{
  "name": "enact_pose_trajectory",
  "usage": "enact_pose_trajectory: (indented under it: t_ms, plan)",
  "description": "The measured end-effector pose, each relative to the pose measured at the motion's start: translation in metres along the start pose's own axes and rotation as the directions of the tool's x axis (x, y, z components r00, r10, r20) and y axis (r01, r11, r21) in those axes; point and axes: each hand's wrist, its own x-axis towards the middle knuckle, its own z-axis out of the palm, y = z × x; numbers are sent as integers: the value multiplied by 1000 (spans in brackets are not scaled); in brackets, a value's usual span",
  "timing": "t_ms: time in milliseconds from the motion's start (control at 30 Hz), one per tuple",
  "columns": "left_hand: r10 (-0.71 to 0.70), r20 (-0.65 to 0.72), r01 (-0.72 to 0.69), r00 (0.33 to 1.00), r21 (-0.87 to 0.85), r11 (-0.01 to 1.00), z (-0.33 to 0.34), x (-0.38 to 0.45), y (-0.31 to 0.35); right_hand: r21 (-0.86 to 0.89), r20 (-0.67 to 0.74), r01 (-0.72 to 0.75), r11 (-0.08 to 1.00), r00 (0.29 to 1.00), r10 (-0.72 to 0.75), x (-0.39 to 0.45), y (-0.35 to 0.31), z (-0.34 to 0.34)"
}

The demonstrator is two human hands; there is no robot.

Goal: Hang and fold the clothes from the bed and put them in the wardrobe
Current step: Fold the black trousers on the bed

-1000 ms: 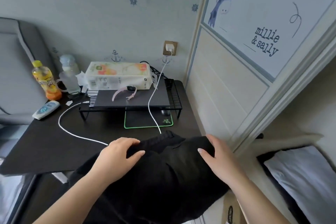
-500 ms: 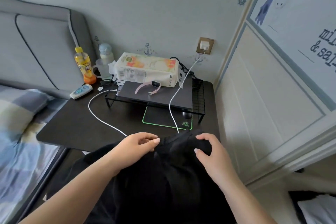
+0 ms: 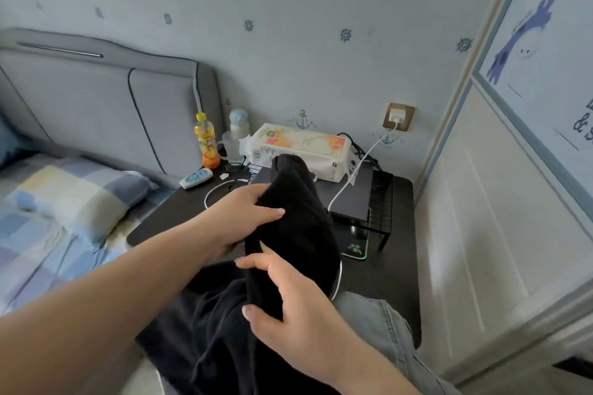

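Now we are folding the black garment [image 3: 298, 224] above the near bench [image 3: 385, 282]: left hand [image 3: 237, 218] and right hand [image 3: 288, 305] both gripping it. Next, we judge, comes squaring the fold.

The black garment [image 3: 298, 234], gripped in both hands, rises over the dark table [image 3: 391, 282] and blocks its middle. Behind it stand a wire rack [image 3: 380, 199] and tissue pack [image 3: 301, 151] (cables trail across). The wardrobe door [image 3: 500, 202] walls off the right; bare tabletop shows at front right.
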Motion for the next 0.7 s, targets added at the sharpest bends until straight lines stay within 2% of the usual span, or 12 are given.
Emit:
enact_pose_trajectory:
  t_ms: [67,133,200,267,300,400,533,633,700]
  plan:
    - [20,-40,-23,999,-89,996,-12,-19,-6,0,2,27,1000,1000,-27,9,-4,-4]
    - [53,-45,-61,998,-178,982,-22,-36,-7,40,-135,37,998,990,-32,23,-7,-14]
    - [96,-69,-108,993,-199,974,-36,-56,-11,-31,-320,68,997,944,-75,48,-10,-27]
    - [145,-78,-157,986,-183,970,-49,-78,-12,-111,-361,27,993,930,-65,79,-18,-40]
    - [175,-74,-186,982,-176,967,-55,-89,-12,-111,-302,-11,994,953,-23,96,-25,-44]
    - [235,-74,-243,969,-126,962,-74,-127,-12,-14,17,-43,999,999,43,140,-57,-33]
    - [278,-156,-290,948,-57,955,-110,-179,-21,-26,320,64,998,946,-53,176,-109,20]
    - [266,-287,-293,920,-54,954,-146,-227,-47,-120,374,162,979,921,-107,187,-148,72]
    - [235,-354,-273,905,-62,960,-169,-258,-61,36,335,180,983,925,-182,189,-167,103]
